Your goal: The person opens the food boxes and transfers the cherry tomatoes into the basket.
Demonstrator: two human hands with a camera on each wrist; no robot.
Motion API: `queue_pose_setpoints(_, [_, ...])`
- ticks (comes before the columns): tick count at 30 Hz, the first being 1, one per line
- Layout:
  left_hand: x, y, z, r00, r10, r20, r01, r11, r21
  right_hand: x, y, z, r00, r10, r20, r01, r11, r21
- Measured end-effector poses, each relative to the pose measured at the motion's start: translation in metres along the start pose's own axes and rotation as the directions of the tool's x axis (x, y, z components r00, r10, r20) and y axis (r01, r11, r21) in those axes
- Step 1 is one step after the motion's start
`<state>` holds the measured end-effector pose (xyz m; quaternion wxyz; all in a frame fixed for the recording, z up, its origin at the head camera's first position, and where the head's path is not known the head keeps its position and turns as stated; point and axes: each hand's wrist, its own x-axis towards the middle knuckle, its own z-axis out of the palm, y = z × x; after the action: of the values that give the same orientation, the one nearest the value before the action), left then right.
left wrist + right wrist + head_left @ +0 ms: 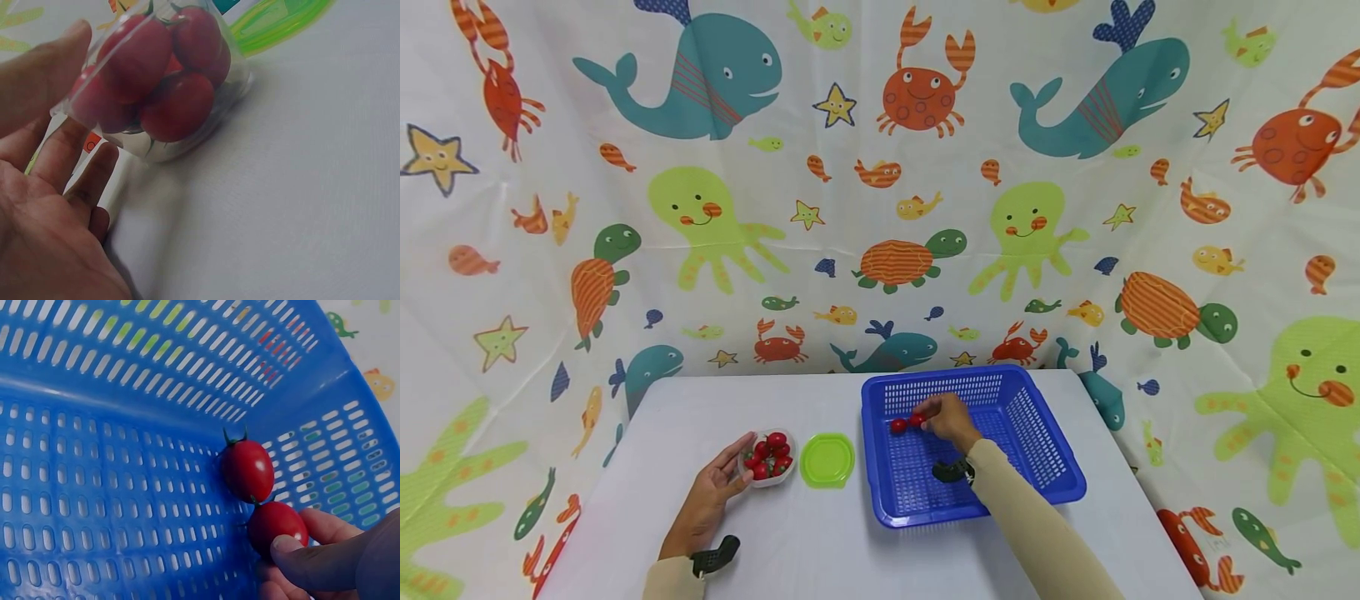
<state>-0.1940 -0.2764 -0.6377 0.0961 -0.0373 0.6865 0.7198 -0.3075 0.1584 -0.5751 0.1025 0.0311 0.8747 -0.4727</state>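
My left hand (pixel 717 483) holds a clear plastic container (pixel 787 477) by its left side, thumb and fingers at the rim. Several red cherry tomatoes (pixel 178 106) with green stems fill it. Inside the blue basket (pixel 880 500), at its far left, my right hand (pixel 951 419) pinches a cherry tomato (pixel 275 528) between thumb and fingers. A second cherry tomato (pixel 249 470) sits against it, on the basket's floor near the corner; the right wrist view shows its green stem.
A round green lid (pixel 827 460) lies on the white table (pixel 797 542) between the container and the basket. Behind and at both sides hangs a curtain (pixel 842 275) printed with sea animals. The basket's slotted walls rise around the right hand.
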Motion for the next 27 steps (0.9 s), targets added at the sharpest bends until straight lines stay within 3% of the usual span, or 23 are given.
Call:
queue_pose_setpoints(13, [0.0003,-0.0014,0.0017,1.0,-0.009,-0.005,0.008,1.0,-0.017,0.0041,0.0059,0.0016,1.0,-0.01,-0.012,0.01,1.0,-0.029])
queue_pose_setpoints(20, [0.0009,-0.001,0.0023,1.0,-0.013,-0.007,0.013,1.0,-0.021,0.0019,0.0041,0.0,0.999,0.037,-0.036,-0.038,0.998,-0.045])
queue_pose_setpoints(27, [0.0004,-0.0005,0.0002,1.0,0.0,-0.001,0.0,1.0,-0.013,0.0005,-0.0024,-0.0035,0.995,-0.017,-0.101,0.002,0.988,-0.153])
